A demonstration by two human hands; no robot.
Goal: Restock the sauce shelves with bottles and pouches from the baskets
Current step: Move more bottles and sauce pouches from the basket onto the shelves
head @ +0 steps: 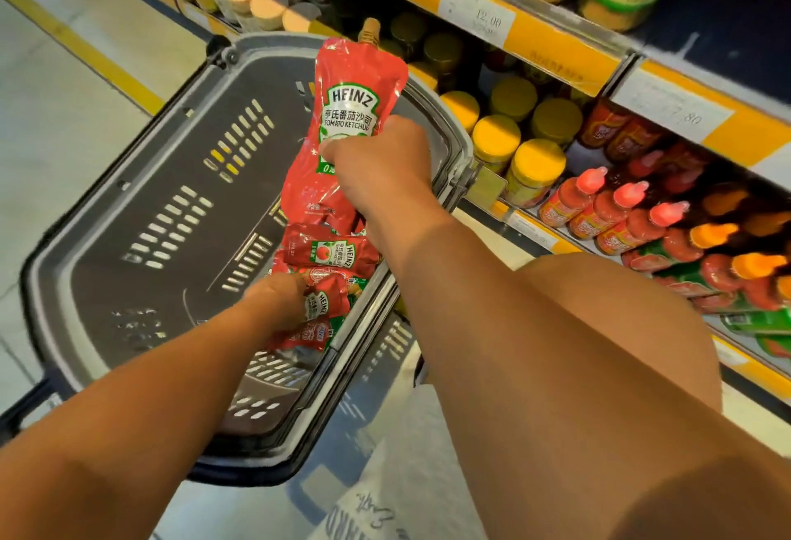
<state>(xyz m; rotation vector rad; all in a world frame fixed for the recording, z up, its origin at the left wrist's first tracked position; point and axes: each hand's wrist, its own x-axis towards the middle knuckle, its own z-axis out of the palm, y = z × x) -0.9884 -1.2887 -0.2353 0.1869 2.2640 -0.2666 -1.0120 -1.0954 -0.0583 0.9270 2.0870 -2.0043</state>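
- Here, far left: pale floor [55, 119] with a yellow stripe, nothing of the task on it.
- Next, grey basket [141, 214] standing on the floor beside the shelving, slotted bottom mostly bare, handle folded down along the rim.
- Down in the basket's right corner: a small heap of red ketchup sachets [329, 254], lying flat and overlapping.
- Left hand [274, 299] reaching into that heap, fingers curled around one small sachet [319, 304]; grip looks like a pinch, though fingertips mostly hidden under the foil.
- Centre: big Heinz pouch [349, 119] held up above the basket, spout cap pointing up and away, body hanging limp and creased below the grip.
- Right hand [381, 171] clamped around the pouch's middle, thumb across the label, knuckles toward the camera.
- Right of the basket: shelves [560, 55] with yellow price strips, yellow-lidded jars [535, 167] nearest the basket, then red squeeze bottles [599, 205] lying in rows further right, tall green-labelled jars on the tier above.
- Step in hand, by the look of it: unloading, with one pouch already lifted clear and a sachet being gathered at the same time.
- Next move likely calls for swinging the pouch rightward to a shelf; which gap suits it cannot be told, as no row of matching pouches shows.
- Soft pouch likely to flop, so worth supporting it low and setting it down spout-up against neighbours.
- Worth keeping clear of the jars at the shelf edge on the way across.
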